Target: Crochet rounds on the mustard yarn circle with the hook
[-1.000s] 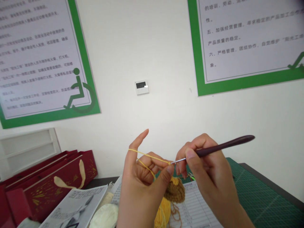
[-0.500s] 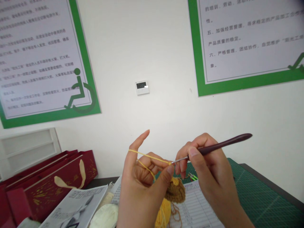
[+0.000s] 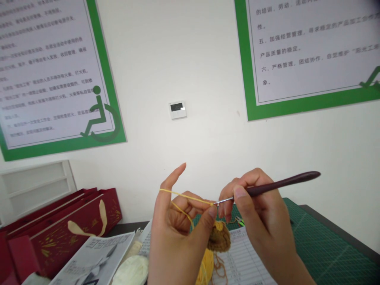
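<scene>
My left hand (image 3: 181,233) pinches a small brown and yellow crochet piece (image 3: 220,237) at its upper edge, between thumb and a finger. Yellow yarn (image 3: 185,195) runs over the raised index finger to the pinch and loops back through the palm. In my right hand (image 3: 261,213) is a crochet hook (image 3: 279,185) with a dark handle, held like a pen. Its metal tip meets the yellow stitch beside my left thumb. Below the work lies a yellow yarn ball (image 3: 206,269), partly hidden by my left hand.
Red gift bags (image 3: 74,233) stand at the left, by a printed booklet (image 3: 95,261) and a pale round bundle (image 3: 132,270). A green cutting mat (image 3: 329,245) covers the table's right side. A printed form (image 3: 240,257) lies under the work. Behind is a wall with a thermostat (image 3: 177,110).
The hook's handle end has shifted slightly right and down, and the crochet piece has moved slightly. Both hands keep their grips.
</scene>
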Motion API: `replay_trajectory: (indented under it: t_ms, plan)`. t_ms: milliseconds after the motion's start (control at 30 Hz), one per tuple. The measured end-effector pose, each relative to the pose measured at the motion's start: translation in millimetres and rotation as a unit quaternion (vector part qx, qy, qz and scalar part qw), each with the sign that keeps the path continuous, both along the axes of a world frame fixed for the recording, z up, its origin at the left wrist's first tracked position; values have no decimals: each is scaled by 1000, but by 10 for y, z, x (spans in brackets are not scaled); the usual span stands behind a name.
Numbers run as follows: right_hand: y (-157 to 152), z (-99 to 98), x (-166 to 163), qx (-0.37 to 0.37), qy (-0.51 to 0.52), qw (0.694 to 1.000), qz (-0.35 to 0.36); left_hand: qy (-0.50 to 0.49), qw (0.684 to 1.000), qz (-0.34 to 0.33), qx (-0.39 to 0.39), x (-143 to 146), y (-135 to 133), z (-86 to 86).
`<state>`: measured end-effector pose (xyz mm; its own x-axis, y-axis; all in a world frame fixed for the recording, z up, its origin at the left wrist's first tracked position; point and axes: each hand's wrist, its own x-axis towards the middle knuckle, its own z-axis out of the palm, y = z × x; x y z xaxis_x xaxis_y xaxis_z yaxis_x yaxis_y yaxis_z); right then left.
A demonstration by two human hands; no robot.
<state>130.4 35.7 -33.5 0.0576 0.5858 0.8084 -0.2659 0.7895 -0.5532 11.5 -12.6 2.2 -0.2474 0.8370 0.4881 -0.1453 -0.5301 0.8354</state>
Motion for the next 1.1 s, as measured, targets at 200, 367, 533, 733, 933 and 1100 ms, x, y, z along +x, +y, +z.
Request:
replay_trajectory:
  t_ms: [200,367,533,733,933,1100]
  plan:
    - [32,41,-65,-34,47,996,63,-4,1000,-4,4,-4,-11,-4]
    - [77,114,-112,-163,106,946,259,-35,998,-44,10,-19,7,0]
    - [84,106,-134,-209,118,902,358,-54,996,-72,18,-56,45,-16]
    - [100,62,-181,-216,146,890,375,-65,996,-57,16,-50,34,-5]
    - [128,28,-194,-82,82,955,273,-88,994,-63,-5,-71,28,-1]
    - [158,-5,-194,-71,105,960,249,-90,993,-78,-10,-99,49,-16]
